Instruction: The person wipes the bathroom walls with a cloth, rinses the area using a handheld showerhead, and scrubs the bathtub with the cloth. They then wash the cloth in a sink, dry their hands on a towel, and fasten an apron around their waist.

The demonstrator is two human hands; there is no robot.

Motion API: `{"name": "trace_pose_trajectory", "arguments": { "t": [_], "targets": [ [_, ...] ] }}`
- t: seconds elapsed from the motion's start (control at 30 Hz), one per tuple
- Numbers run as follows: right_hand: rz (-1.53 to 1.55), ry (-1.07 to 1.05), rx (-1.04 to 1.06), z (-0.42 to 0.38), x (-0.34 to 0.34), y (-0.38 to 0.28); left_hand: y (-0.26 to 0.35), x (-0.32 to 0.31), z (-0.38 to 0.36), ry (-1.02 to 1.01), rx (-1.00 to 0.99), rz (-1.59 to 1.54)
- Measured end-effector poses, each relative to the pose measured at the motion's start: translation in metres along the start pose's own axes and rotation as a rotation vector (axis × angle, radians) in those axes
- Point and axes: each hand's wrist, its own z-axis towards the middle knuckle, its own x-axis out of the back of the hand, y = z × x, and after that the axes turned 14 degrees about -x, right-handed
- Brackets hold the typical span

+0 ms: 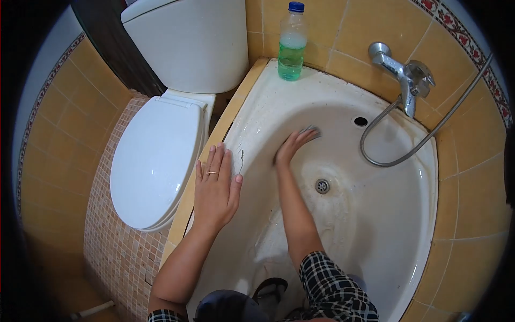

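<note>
The sponge (311, 129) is a small grey pad, mostly hidden under the fingertips of the right hand (292, 145), so only its far edge shows. It lies pressed flat against the inner back wall of the basin (375, 225), a little left of the round overflow hole. The basin is white and oval, with brownish stains around its metal drain and a thin dark crack on its left rim, where the left hand (215, 190) rests flat.
</note>
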Motion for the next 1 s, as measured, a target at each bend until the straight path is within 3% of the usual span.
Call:
{"name": "trace_pose_trajectory", "arguments": {
  "t": [0.07, 0.1, 0.17, 0.23, 0.33, 0.37, 0.43, 0.47, 0.5, 0.57, 0.63, 0.7, 0.77, 0.83, 0.87, 0.93, 1.0],
  "targets": [
    [0.195, -0.321, -0.121, -0.092, 0.021, 0.032, 0.0, 0.001, -0.001, -0.006, 0.008, -0.012],
    [0.089, -0.373, -0.226, -0.146, 0.036, 0.032, 0.0, 0.001, 0.0, -0.002, 0.011, -0.019],
    [0.159, -0.472, -0.465, -0.247, 0.067, -0.012, -0.001, 0.001, 0.001, 0.0, 0.001, -0.013],
    [-0.079, -0.61, -0.421, -0.323, 0.096, -0.051, -0.001, 0.002, 0.001, 0.0, 0.007, -0.038],
    [-0.153, -0.616, 0.373, -0.247, 0.065, -0.036, 0.0, 0.005, 0.001, 0.005, 0.026, -0.09],
    [-0.078, -0.415, 0.532, -0.195, 0.036, -0.033, -0.001, 0.003, 0.001, 0.012, 0.026, -0.085],
    [0.143, -0.363, 0.581, -0.074, 0.016, -0.068, 0.0, 0.001, 0.001, 0.009, 0.027, -0.068],
    [0.035, -0.192, 0.587, -0.018, 0.005, -0.059, 0.001, 0.002, 0.002, 0.0, 0.027, -0.055],
    [-0.14, 0.014, 0.56, 0.024, 0.005, -0.049, 0.001, 0.002, 0.002, -0.009, 0.025, -0.041],
    [-0.193, 0.263, 0.386, 0.059, 0.01, -0.024, 0.001, 0.002, 0.002, -0.016, 0.024, -0.03],
    [-0.086, 0.195, 0.199, 0.037, 0.007, 0.024, 0.002, 0.001, 0.003, -0.015, 0.023, -0.026],
    [0.093, -0.022, -0.189, -0.041, 0.01, 0.07, 0.001, 0.001, 0.003, -0.014, 0.022, -0.021],
    [-0.031, -0.255, -0.346, -0.143, 0.04, 0.108, 0.0, 0.002, 0.002, -0.021, 0.014, -0.027],
    [0.106, -0.375, -0.438, -0.241, 0.069, 0.038, -0.002, 0.002, 0.003, -0.021, 0.011, -0.037],
    [-0.043, -0.414, -0.464, -0.288, 0.082, 0.015, -0.002, 0.003, 0.003, -0.024, 0.013, -0.05],
    [0.047, -0.574, -0.117, -0.351, 0.111, -0.023, -0.001, 0.004, 0.001, 0.004, 0.017, -0.104],
    [0.053, -0.514, 0.248, -0.306, 0.084, -0.012, -0.002, 0.004, 0.0, 0.079, 0.021, -0.185]
  ]
}}
